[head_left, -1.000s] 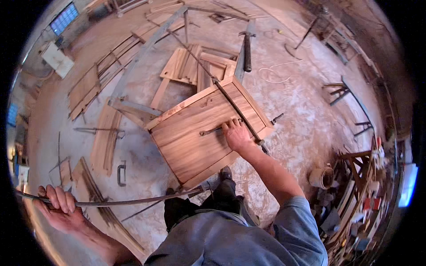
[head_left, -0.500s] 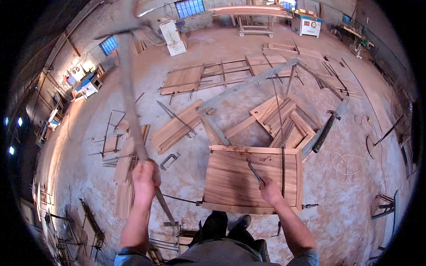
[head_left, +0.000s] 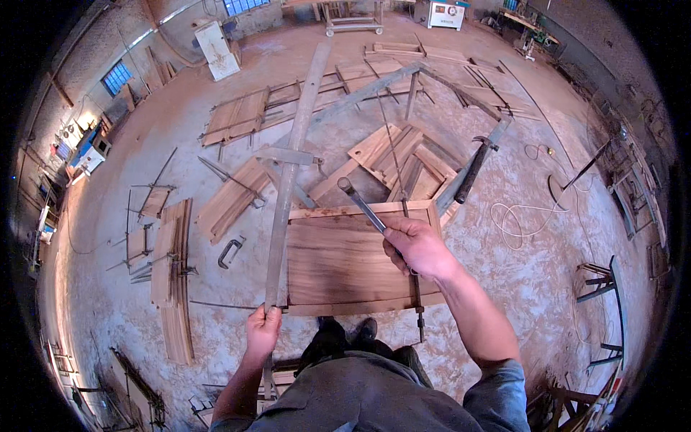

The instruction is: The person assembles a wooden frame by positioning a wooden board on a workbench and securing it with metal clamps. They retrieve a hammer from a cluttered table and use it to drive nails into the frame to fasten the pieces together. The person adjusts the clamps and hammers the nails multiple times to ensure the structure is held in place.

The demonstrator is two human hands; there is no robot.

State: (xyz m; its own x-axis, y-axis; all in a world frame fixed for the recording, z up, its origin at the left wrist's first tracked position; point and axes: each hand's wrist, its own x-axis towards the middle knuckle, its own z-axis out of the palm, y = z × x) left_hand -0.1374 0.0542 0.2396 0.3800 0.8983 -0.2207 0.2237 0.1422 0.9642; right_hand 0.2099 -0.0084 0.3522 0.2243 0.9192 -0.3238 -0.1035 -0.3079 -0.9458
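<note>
My left hand (head_left: 264, 331) is wrapped round the lower part of a long grey bar clamp (head_left: 283, 209). The bar rises away from me past the left edge of a framed wooden panel (head_left: 345, 263), its sliding jaw (head_left: 291, 156) partway up. My right hand (head_left: 419, 248) grips a metal wrench (head_left: 366, 205) above the panel, the round head pointing up and left. Beneath that hand, a thin dark clamp (head_left: 416, 291) runs across the panel's right part. A claw hammer (head_left: 473, 171) rests along the grey frame (head_left: 452, 191) beyond the panel.
Loose wooden parts (head_left: 403, 155) lie inside the frame. Board stacks (head_left: 232, 199) and a G-clamp (head_left: 230, 253) are on the floor at left. A pale cable (head_left: 522, 223) coils at right. A white cabinet (head_left: 216, 50) and a trolley (head_left: 353, 27) stand far back.
The bar clamp has swung from the left to lie beside the panel's left edge. My right hand has lifted the wrench, its head now farther from me. The whole view has shifted.
</note>
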